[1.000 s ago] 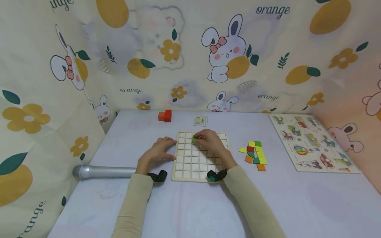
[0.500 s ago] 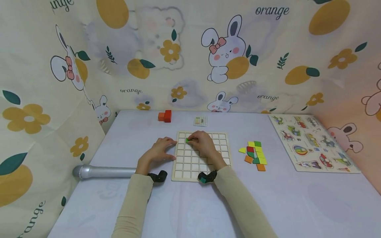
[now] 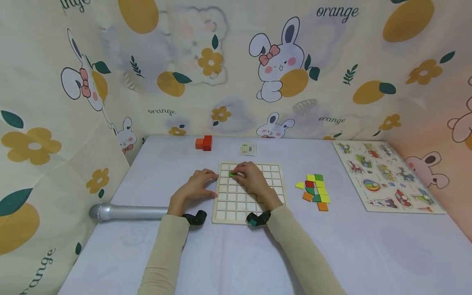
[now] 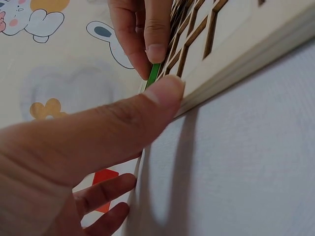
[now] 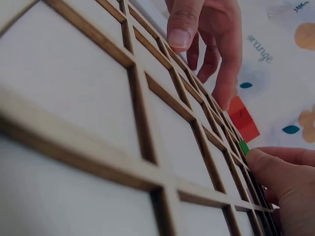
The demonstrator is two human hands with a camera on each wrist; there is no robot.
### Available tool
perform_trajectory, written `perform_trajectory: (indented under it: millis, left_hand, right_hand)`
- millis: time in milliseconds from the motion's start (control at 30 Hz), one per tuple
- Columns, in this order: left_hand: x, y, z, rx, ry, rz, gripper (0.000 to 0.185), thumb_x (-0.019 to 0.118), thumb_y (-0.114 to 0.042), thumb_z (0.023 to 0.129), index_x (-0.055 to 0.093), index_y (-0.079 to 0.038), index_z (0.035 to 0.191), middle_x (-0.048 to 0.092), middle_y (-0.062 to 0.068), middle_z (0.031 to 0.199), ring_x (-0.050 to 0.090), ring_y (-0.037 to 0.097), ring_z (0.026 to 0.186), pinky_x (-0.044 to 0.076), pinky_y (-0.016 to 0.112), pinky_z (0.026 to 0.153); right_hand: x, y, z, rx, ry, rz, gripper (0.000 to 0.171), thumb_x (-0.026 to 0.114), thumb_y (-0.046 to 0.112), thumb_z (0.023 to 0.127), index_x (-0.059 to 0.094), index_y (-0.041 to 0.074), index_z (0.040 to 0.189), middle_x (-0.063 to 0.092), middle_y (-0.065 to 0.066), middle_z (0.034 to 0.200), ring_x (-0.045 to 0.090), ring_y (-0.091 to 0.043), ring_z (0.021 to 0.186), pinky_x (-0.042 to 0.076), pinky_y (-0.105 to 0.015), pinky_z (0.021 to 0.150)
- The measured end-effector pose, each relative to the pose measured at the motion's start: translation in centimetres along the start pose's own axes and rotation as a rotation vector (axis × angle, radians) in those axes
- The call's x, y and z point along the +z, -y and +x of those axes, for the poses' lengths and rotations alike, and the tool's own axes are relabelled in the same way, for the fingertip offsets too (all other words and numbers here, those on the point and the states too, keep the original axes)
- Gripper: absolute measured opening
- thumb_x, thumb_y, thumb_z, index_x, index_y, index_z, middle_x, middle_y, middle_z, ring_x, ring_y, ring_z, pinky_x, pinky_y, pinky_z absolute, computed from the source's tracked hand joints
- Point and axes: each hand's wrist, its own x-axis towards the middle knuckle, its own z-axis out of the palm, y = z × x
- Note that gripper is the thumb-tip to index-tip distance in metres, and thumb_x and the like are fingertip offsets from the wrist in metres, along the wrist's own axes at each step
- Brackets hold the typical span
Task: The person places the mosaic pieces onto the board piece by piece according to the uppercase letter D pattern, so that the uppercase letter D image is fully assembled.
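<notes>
Right hand (image 3: 248,176) has shifted left; its fingertips now pinch the green tile (image 3: 232,173) over a far-row cell of the grid board (image 3: 273,192). Left hand (image 3: 195,186) fingers, relaxed, brace the board edge. Seating appears imminent.

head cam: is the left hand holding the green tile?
No. The left hand rests at the grid board's left edge; the right hand pinches the green tile.

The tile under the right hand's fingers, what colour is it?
Green tile, clearest in the head view.

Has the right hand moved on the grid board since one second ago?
Yes. The right hand with the green tile has shifted left, toward the wooden grid board's far-left cells.
</notes>
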Motion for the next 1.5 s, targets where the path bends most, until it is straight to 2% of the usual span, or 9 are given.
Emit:
perform_trajectory:
  millis: [367, 733, 1000, 1200, 1333, 1500]
  left_hand:
    - [0.1, 0.0, 0.1, -0.007, -0.003, -0.006, 0.067, 0.078, -0.032, 0.075, 0.052, -0.014, 0.133, 0.043, 0.008, 0.138, 0.033, 0.027, 0.127, 0.031, 0.047, 0.106]
    - [0.2, 0.2, 0.2, -0.007, 0.005, -0.001, 0.068, 0.078, -0.033, 0.074, 0.052, -0.014, 0.134, 0.044, 0.008, 0.137, 0.033, 0.027, 0.127, 0.031, 0.047, 0.106]
    - [0.1, 0.1, 0.1, 0.007, 0.006, 0.006, 0.068, 0.077, -0.032, 0.076, 0.051, -0.012, 0.135, 0.043, 0.009, 0.138, 0.033, 0.028, 0.127, 0.030, 0.047, 0.106]
    - [0.1, -0.1, 0.1, -0.011, 0.006, -0.006, 0.068, 0.078, -0.031, 0.075, 0.051, -0.012, 0.135, 0.043, 0.009, 0.138, 0.032, 0.027, 0.127, 0.031, 0.047, 0.106]
    - [0.1, -0.2, 0.0, -0.014, 0.004, -0.016, 0.069, 0.078, -0.031, 0.074, 0.050, -0.012, 0.135, 0.043, 0.009, 0.138, 0.032, 0.028, 0.127, 0.031, 0.048, 0.106]
    - [0.1, -0.1, 0.0, -0.002, 0.004, -0.015, 0.069, 0.078, -0.031, 0.074, 0.051, -0.012, 0.135, 0.043, 0.009, 0.137, 0.032, 0.028, 0.127, 0.031, 0.048, 0.106]
  right_hand:
    - [0.1, 0.2, -0.1, -0.014, -0.053, 0.076, 0.014, 0.070, 0.013, 0.084, 0.073, 0.009, 0.097, 0.063, -0.009, 0.102, 0.056, -0.023, 0.088, 0.047, -0.037, 0.074]
    - [0.1, 0.1, 0.1, 0.005, -0.008, -0.003, 0.015, 0.070, 0.019, 0.084, 0.073, 0.015, 0.098, 0.063, -0.002, 0.103, 0.055, -0.018, 0.088, 0.046, -0.034, 0.073]
    - [-0.8, -0.1, -0.1, -0.050, 0.033, 0.008, 0.021, 0.068, 0.017, 0.086, 0.070, 0.013, 0.106, 0.062, -0.004, 0.109, 0.053, -0.019, 0.090, 0.045, -0.034, 0.075]
    - [-4.1, -2.2, -1.8, -0.105, -0.023, 0.082, 0.024, 0.068, 0.009, 0.085, 0.068, 0.006, 0.109, 0.058, -0.011, 0.112, 0.053, -0.025, 0.099, 0.050, -0.037, 0.079]
    - [-7.5, -3.8, -3.9, -0.027, -0.041, 0.091, 0.020, 0.066, 0.008, 0.086, 0.068, 0.003, 0.106, 0.058, -0.012, 0.111, 0.054, -0.028, 0.100, 0.051, -0.043, 0.079]
    - [-11.3, -6.1, -7.2, 0.078, -0.051, 0.003, 0.017, 0.064, 0.009, 0.087, 0.069, 0.005, 0.103, 0.060, -0.012, 0.107, 0.056, -0.028, 0.093, 0.049, -0.045, 0.076]
